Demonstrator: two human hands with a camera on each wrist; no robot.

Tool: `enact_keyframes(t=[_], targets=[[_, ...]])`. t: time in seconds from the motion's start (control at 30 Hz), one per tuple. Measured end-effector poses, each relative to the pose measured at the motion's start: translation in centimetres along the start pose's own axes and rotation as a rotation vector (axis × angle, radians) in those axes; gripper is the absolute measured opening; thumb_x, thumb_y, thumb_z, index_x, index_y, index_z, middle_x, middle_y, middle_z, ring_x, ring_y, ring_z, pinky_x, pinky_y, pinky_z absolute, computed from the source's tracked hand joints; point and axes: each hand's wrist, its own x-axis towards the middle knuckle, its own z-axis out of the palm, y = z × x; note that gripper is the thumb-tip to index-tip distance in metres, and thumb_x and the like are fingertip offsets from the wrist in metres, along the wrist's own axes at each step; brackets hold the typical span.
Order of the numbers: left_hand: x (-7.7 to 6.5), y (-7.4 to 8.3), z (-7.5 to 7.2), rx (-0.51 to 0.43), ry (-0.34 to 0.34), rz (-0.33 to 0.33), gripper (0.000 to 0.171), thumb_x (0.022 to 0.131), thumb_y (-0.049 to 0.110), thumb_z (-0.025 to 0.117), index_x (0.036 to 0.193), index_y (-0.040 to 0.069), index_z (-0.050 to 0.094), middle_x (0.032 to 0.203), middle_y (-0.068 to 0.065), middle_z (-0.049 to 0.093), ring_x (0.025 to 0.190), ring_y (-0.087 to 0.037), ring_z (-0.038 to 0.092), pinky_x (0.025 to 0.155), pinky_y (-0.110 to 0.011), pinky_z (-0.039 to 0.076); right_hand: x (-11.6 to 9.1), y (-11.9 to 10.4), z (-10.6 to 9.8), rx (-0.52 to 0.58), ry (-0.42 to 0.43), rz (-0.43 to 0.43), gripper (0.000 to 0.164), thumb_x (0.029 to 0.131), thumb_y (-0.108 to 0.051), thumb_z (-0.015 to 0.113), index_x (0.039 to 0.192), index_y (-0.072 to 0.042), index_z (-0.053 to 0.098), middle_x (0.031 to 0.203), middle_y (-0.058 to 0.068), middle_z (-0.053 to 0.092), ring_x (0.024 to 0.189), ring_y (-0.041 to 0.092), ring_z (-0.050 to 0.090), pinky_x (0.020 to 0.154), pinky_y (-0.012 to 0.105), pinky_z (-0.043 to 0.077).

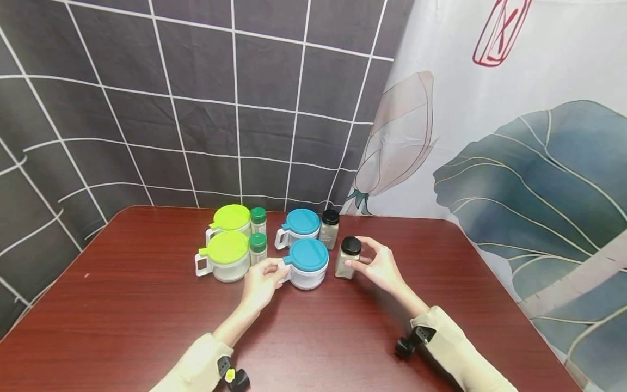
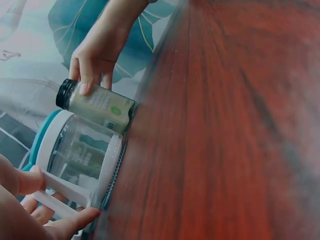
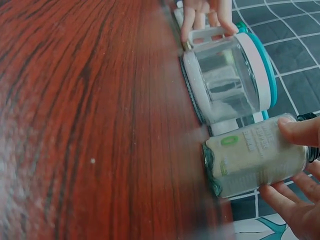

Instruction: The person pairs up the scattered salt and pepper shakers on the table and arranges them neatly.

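Note:
My left hand (image 1: 261, 284) grips the white handle of the front blue-lidded clear jar (image 1: 307, 264), thumb and fingers around it in the left wrist view. On the right, my right hand (image 1: 380, 265) holds a black-capped spice bottle (image 1: 346, 258) between thumb and fingers, just beside that jar. The bottle (image 3: 255, 157) has pale contents and a label with a green mark. Behind these stand a second blue-lidded jar (image 1: 302, 222) and another black-capped spice bottle (image 1: 329, 231).
Left of my left hand stand two green-lidded jars (image 1: 225, 247) (image 1: 232, 217), one behind the other. Two green-capped shakers (image 1: 257, 244) (image 1: 258, 215) stand beside them. All sit on a reddish-brown table (image 1: 323, 337), with a dark gridded curtain (image 1: 196, 125) behind.

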Motion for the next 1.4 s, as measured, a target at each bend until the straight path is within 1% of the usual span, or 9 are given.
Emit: enact_keyframes(t=[0.1,0.27,0.33,0.4,0.53,0.67,1.0,1.23,1.4], targets=[[0.0,0.1,-0.1,0.027,-0.020,0.015,0.025,0.087,0.006,0.066,0.107,-0.009,0.064,0.102,-0.025,0.069,0.086,-0.021,0.068,0.073,-0.038,0.059,0.0,0.4,0.1,-0.003,-0.001,-0.007,0.050,0.075,0.003,0.077,0.121,0.005,0.058,0.107,0.022,0.067,0.096,0.020,0.065,0.084,0.039,0.056],[0.1,0.3,-0.2,0.104,-0.030,0.055,0.025,0.088,0.007,0.064,0.108,-0.008,0.064,0.102,-0.025,0.069,0.091,-0.029,0.069,0.079,-0.039,0.057,0.6,2.7,0.5,0.045,-0.014,0.002,0.052,0.075,0.001,0.078,0.123,0.002,0.058,0.111,0.021,0.066,0.096,0.013,0.064,0.086,0.038,0.055],[0.1,0.3,-0.3,0.143,-0.022,0.072,0.024,0.089,0.008,0.064,0.107,-0.007,0.064,0.103,-0.025,0.069,0.094,-0.032,0.069,0.083,-0.042,0.055,0.8,3.7,0.8,0.072,-0.023,0.013,0.053,0.075,0.000,0.079,0.124,0.000,0.058,0.112,0.021,0.066,0.098,0.015,0.064,0.087,0.036,0.054],[0.2,0.3,-0.4,0.176,-0.016,0.083,0.024,0.090,0.010,0.063,0.107,-0.006,0.064,0.104,-0.024,0.070,0.097,-0.033,0.068,0.087,-0.044,0.053,0.9,4.0,0.9,0.081,-0.030,0.016,0.052,0.075,-0.002,0.079,0.123,-0.001,0.059,0.111,0.019,0.067,0.099,0.018,0.065,0.087,0.035,0.055],[0.2,0.2,-0.5,0.181,-0.014,0.072,0.023,0.090,0.011,0.063,0.108,-0.004,0.065,0.105,-0.023,0.069,0.099,-0.033,0.067,0.089,-0.044,0.052,1.0,4.0,1.0,0.049,-0.044,0.004,0.049,0.075,-0.005,0.080,0.120,-0.003,0.061,0.107,0.018,0.070,0.097,0.028,0.068,0.085,0.036,0.057],[0.3,0.2,-0.6,0.165,-0.021,0.061,0.023,0.090,0.010,0.063,0.108,-0.004,0.065,0.104,-0.023,0.069,0.100,-0.033,0.067,0.089,-0.043,0.053,1.0,3.8,1.1,0.012,-0.052,-0.006,0.049,0.075,-0.007,0.080,0.120,-0.004,0.061,0.107,0.018,0.070,0.096,0.031,0.070,0.085,0.040,0.056],[0.8,0.4,-1.1,0.203,-0.043,0.039,0.021,0.089,0.009,0.065,0.106,-0.003,0.066,0.104,-0.023,0.069,0.098,-0.033,0.067,0.089,-0.043,0.053,1.3,3.6,1.3,0.019,-0.068,-0.009,0.049,0.075,-0.007,0.080,0.120,-0.003,0.061,0.108,0.018,0.070,0.098,0.031,0.069,0.086,0.041,0.056],[1.1,0.5,-0.9,0.193,-0.030,0.040,0.018,0.087,0.008,0.067,0.102,-0.001,0.066,0.104,-0.021,0.069,0.098,-0.032,0.067,0.089,-0.043,0.053,1.5,3.4,1.7,-0.008,-0.057,0.002,0.050,0.074,-0.007,0.081,0.120,-0.004,0.062,0.110,0.016,0.070,0.098,0.030,0.069,0.086,0.041,0.056],[1.2,0.5,-0.8,0.208,-0.014,0.041,0.017,0.086,0.009,0.068,0.101,0.000,0.066,0.102,-0.021,0.070,0.097,-0.032,0.068,0.089,-0.044,0.053,1.8,3.3,2.0,-0.003,-0.077,0.001,0.050,0.074,-0.008,0.080,0.121,-0.004,0.061,0.110,0.016,0.070,0.100,0.030,0.069,0.087,0.042,0.055]])
